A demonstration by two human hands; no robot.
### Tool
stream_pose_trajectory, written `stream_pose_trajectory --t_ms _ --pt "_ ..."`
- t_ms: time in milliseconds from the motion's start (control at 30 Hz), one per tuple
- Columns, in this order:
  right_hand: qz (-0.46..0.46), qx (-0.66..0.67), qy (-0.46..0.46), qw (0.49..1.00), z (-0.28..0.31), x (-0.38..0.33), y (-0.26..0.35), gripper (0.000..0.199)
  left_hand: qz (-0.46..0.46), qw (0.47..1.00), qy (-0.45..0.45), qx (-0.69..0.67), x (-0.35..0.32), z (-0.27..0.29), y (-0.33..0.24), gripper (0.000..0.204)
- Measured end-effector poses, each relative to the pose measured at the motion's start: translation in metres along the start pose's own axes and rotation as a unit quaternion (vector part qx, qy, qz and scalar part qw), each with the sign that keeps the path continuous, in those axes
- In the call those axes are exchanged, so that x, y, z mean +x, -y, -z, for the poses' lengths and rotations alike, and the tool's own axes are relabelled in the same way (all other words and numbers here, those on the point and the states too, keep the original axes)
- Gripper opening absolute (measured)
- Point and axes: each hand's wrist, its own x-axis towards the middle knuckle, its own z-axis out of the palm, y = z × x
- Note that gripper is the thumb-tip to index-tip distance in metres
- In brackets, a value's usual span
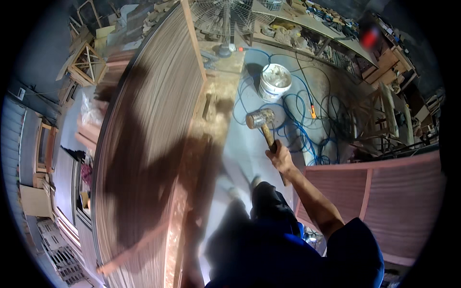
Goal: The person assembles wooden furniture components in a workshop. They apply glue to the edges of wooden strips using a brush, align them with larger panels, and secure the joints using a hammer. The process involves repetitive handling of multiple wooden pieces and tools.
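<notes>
My right hand (280, 158) is wrapped round the wooden handle of a mallet (260, 118). Its worn, cylindrical head points up and away from me, above the grey floor. To the left stands a large wood-grain panel (158, 81), with dark shadows across its striped face. A blurred reddish wooden strip (134, 247) crosses its near end. Along the panel's right side runs a rough, pale wooden edge (177, 240) with slots farther off. I cannot make out my left hand; the area beside the panel is dark.
A white bucket (275, 82) with pale residue stands ahead, among tangled blue hoses (302, 127). Beyond are a large wire fan (221, 19) and a cluttered workbench (331, 31). A reddish framed panel (403, 201) lies at right. Wooden frames (89, 65) stand far left.
</notes>
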Motion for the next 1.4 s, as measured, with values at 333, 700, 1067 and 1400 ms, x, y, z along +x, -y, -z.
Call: stream_pose_trajectory --t_ms 333,700,1067,1400 --pt "0.221 -0.12 0.053 0.966 -0.02 0.53 0.067 0.043 0.202 0.978 -0.023 0.039 0.2 -0.07 -0.093 0.049" --pt "0.367 -0.278 0.328 0.825 -0.095 0.851 0.11 0.034 0.394 0.917 -0.047 -0.039 0.339 -0.087 -0.232 0.046" --pt "0.269 0.155 0.142 0.94 -0.218 0.796 0.187 0.07 0.434 0.897 -0.054 -0.067 0.413 -0.097 -0.261 0.044" --pt "0.126 0.483 0.168 0.85 -0.23 0.75 0.195 0.065 0.265 0.956 -0.091 -0.091 0.5 -0.095 -0.288 0.044"
